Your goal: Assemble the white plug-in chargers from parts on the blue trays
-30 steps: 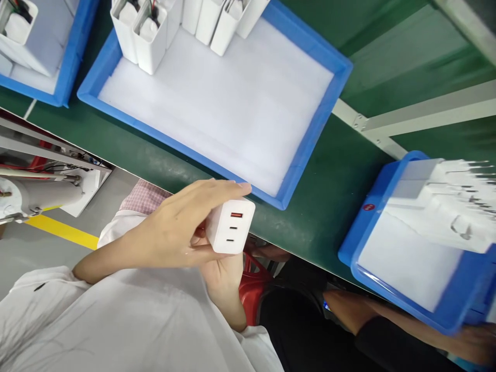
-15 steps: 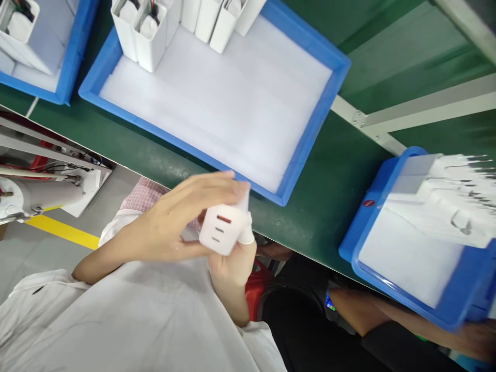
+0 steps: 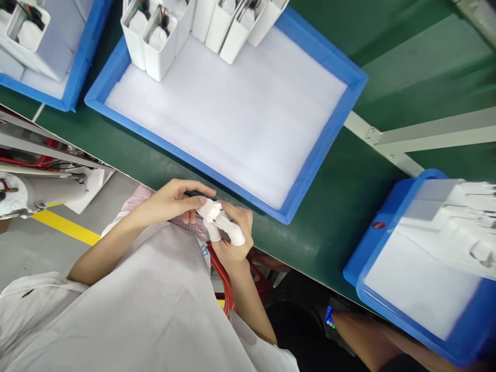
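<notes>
Left hand and right hand: pinching one small white plastic piece, partly hidden, between them; white finger cots on the latter. Beyond: blue rectangular plastic tray, green-topped table.

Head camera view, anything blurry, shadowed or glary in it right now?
Head view: the far-right blue tray goes soft toward the picture's corner; same view: deep shadow swallows detail under the green table at lower right; same view: the white item between left hand and right hand merges with white finger covers, its outline unclear.
</notes>
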`<state>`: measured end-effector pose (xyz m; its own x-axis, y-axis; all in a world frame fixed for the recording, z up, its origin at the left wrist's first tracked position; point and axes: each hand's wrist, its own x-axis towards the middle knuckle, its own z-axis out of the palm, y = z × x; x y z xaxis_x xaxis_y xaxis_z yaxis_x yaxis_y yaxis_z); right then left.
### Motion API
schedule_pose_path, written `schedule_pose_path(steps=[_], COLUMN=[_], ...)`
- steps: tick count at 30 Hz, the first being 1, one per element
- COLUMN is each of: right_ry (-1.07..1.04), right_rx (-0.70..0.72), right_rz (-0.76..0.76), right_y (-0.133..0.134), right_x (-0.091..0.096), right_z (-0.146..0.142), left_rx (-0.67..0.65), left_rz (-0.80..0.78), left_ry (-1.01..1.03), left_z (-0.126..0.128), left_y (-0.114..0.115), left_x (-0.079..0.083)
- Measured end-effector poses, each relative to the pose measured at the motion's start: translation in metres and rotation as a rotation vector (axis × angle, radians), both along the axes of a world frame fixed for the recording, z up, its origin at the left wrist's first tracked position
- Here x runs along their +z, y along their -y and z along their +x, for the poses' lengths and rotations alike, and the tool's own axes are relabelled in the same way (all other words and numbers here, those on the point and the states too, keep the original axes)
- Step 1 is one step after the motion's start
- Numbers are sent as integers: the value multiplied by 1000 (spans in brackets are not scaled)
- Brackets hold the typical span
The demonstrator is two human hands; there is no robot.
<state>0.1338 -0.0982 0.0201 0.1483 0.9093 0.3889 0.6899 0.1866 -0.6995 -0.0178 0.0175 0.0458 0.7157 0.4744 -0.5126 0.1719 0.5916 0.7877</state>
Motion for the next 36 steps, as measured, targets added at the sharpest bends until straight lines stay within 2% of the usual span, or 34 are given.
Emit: schedule_pose_path(steps=[3,5,10,14,19,23,26,28,31,33,36], right_ry=[-22,-106,-481,-750,-891,-926,-801,-547,-83,113,196], right_rx=[-64,-53,73,12,-53,-20,-26,-5,137,168,120], right_rz=[-56,-110,-403,-518,-570,-597,-524,-366,-155,-133,-143], right_y=[4,6,-2,-11,-12,-12,-11,-9,-6,-5,-10], right_x=[3,9,30,33,25,25,24,21,15,12,10], right_z=[-3,-1,11,12,10,11,13,15,18,18,16], left_rx=[-40,-17,34,71,-36,-5,11,19,58,66,7], left_rz=[-87,-68,76,122,-46,-131,-140,-132,-84,-44,40], left_ry=[3,-30,-87,-64,15,72,75,57,44,38,-3], left_z=[-3,-3,-1,-1,-5,-5,-4,-3,-2,-3,-6], left_y=[0,3,11,12,3,-1,1,2,5,7,7], left_x=[2,3,6,7,-1,-6,-3,0,1,-1,-1])
